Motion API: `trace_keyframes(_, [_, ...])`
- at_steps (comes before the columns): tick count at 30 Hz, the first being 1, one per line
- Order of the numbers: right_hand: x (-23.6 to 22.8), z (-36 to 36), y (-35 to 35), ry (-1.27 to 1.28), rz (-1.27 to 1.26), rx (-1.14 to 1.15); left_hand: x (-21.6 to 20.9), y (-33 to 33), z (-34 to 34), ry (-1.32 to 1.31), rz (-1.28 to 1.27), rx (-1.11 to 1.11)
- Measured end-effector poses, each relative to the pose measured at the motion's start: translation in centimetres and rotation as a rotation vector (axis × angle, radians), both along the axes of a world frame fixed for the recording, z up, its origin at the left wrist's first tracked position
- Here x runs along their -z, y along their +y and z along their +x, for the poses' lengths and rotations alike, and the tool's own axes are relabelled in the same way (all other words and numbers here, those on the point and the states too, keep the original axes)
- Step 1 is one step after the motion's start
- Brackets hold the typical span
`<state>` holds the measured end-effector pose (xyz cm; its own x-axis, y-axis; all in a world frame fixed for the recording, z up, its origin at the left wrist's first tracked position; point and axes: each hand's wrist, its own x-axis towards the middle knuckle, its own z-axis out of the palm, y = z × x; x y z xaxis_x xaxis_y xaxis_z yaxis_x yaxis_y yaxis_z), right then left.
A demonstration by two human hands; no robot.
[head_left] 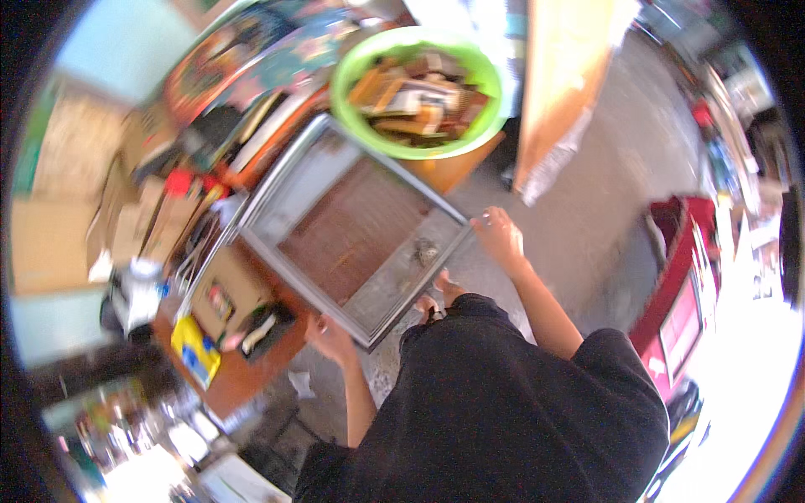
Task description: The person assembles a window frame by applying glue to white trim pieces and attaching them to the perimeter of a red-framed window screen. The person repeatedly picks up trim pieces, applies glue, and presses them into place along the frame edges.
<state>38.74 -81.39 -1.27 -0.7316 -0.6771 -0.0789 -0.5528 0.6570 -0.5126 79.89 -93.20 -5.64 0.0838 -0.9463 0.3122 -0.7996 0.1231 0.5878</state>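
A rectangular see-through panel with a grey metal frame [309, 286] is held up before me, tilted, with brown and grey surfaces showing through its pane. At its right corner, my right hand [501, 241] is closed on the frame. Along the near left edge, my left hand [330, 339] grips the frame too, its fingers partly hidden and slightly blurred. Just beyond the far corner stands a light green round tub [342, 105] filled with brown and yellowish wood-like pieces [428, 96].
To the left, a brown table [239, 387] bears a yellow-and-blue packet [195, 350] and a dark box. Cardboard [50, 243] leans farther left. A wooden board [558, 84] stands beyond the tub. On the right is a dark red cabinet-like piece [671, 293] on the grey floor [599, 226].
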Motion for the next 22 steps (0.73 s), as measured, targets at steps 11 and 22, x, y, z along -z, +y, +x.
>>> trace_keyframes(11, [3.0, 2.7, 19.7, -0.256, 0.069, 0.284, -9.0, -5.0, -10.6, -0.014, -0.360, 0.388])
trace_keyframes(22, [6.3, -4.4, 39.0, -0.428, -0.070, 0.497, -10.7, 12.4, -43.0, 0.239, -0.355, 1.123])
